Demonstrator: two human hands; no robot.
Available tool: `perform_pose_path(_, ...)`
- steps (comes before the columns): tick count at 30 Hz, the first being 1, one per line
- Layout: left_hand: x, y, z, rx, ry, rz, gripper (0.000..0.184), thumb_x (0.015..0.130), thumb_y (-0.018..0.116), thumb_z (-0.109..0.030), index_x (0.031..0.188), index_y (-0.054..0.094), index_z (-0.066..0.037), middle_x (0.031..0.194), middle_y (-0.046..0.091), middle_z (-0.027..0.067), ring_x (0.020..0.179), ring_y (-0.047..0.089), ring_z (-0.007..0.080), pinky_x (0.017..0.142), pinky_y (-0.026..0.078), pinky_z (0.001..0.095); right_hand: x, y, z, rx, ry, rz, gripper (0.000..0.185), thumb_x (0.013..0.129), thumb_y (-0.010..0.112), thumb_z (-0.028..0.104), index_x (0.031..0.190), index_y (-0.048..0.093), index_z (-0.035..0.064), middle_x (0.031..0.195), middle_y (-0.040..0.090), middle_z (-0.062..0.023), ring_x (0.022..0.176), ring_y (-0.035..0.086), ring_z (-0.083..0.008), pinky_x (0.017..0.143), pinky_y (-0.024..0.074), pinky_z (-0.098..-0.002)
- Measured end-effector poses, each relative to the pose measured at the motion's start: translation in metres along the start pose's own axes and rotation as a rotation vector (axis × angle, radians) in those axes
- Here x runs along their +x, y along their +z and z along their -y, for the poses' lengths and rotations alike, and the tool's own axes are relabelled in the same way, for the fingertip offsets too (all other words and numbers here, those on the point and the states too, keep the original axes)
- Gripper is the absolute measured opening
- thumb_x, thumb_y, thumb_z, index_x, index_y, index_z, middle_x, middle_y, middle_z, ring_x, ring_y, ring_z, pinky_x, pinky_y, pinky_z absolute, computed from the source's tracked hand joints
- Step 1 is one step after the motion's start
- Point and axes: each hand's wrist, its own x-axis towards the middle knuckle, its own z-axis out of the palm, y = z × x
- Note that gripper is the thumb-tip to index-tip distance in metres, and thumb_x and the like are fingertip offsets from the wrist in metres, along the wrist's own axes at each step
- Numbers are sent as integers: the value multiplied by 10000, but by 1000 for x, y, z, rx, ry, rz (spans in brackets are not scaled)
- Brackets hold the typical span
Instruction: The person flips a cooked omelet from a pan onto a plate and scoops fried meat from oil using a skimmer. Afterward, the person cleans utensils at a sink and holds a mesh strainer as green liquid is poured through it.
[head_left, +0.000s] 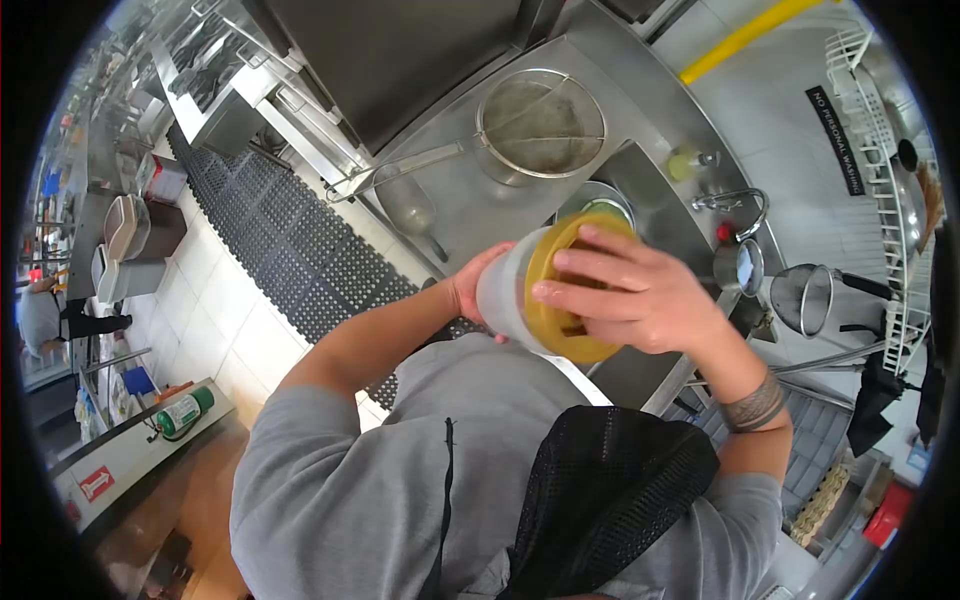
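Observation:
In front of my chest I hold a translucent white container (505, 295), tilted on its side over the edge of the sink. My left hand (474, 285) is closed around its whitish body, its fingers partly hidden behind it. Bent over the yellow ring-shaped top (590, 345) are the fingers of my right hand (635, 300), gripping its rim. A dark gap shows inside the ring; what lies within cannot be made out. Just beyond the container, a round metal bowl (615, 200) sits in the sink, partly covered by it.
A large long-handled strainer (545, 125) rests on the steel counter (450, 215), with a ladle-like utensil (405, 200) nearby. On the right are a faucet (745, 200), a hanging sieve (805, 300) and a white wire rack (870, 130). A black perforated mat (290, 230) covers the floor at left.

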Motion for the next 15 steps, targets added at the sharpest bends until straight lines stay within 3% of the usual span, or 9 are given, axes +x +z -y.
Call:
perform_pose_path(1, 0, -7, -5, 10, -19, 30, 705, 919, 388, -677, 1444, 457, -210, 1401, 511, 169, 1197, 559, 445, 617, 529, 688, 0, -6, -7, -52, -29, -26, 117, 626, 719, 139, 647, 609, 106, 1292, 639, 19, 1235, 571, -283, 1050, 503, -483)
perform_pose_path(3, -4, -13, -16, 20, -46, 53, 723, 921, 392, -672, 1460, 434, -191, 1428, 481, 188, 1239, 526, 464, 626, 523, 707, -20, -14, -33, -210, 34, -124, 202, 610, 676, 125, 800, 677, 57, 1340, 612, -83, 1241, 563, -338, 1082, 454, -481)
perform_pose_path(4, -9, -16, -20, -43, -6, 29, 736, 926, 397, -658, 1471, 412, -163, 1447, 456, 206, 1271, 492, 475, 723, 511, 712, -31, -17, -48, -298, 121, -170, 197, 633, 686, 95, 826, 687, 56, 1336, 614, -110, 1237, 568, -350, 1082, 451, -463)
perform_pose_path(6, -13, -15, -24, -113, 20, -3, 751, 931, 403, -644, 1481, 391, -134, 1467, 431, 225, 1303, 458, 487, 821, 500, 716, -54, 1, -82, -325, 599, -552, 170, 752, 675, 14, 917, 691, 54, 1331, 616, -146, 1231, 588, -303, 1048, 465, -406)
perform_pose_path(8, -15, -7, -28, -292, 217, -32, 750, 942, 414, -615, 1476, 387, -90, 1485, 416, 232, 1331, 437, 471, 1029, 407, 664, -89, 40, -128, 162, 1060, -966, 179, 881, 609, -2, 1039, 678, 44, 1296, 629, -144, 1186, 607, -234, 998, 482, -356)
perform_pose_path(10, -10, -10, -26, -300, 315, -19, 713, 951, 421, -591, 1461, 409, -94, 1481, 421, 237, 1331, 444, 458, 1072, 375, 630, -159, 104, -190, 856, 1325, -1370, 232, 998, 539, 72, 1214, 597, 10, 1213, 633, -131, 1089, 633, -208, 944, 528, -345)
perform_pose_path(11, -7, -11, -25, -295, 416, 4, 677, 960, 428, -568, 1447, 430, -98, 1476, 426, 242, 1332, 450, 445, 1115, 343, 597, -172, 127, -210, 876, 1330, -1364, 232, 998, 539, 72, 1214, 597, 10, 1213, 633, -131, 1089, 633, -208, 944, 528, -345)
perform_pose_path(13, 0, -12, -25, -317, 458, -79, 658, 962, 435, -570, 1427, 456, -105, 1472, 441, 224, 1333, 456, 427, 1096, 358, 606, -185, 169, -243, 1428, 1431, -1438, 235, 1026, 525, 147, 1215, 578, 17, 1192, 636, -128, 1067, 646, -227, 906, 569, -370)
perform_pose_path(15, 6, -14, -29, -334, 506, -152, 639, 965, 442, -573, 1406, 481, -112, 1468, 456, 206, 1334, 463, 408, 1077, 372, 615, -181, 200, -271, 1509, 1443, -1401, 239, 1033, 515, 179, 1201, 583, 24, 1163, 645, -122, 1049, 654, -232, 882, 582, -376)
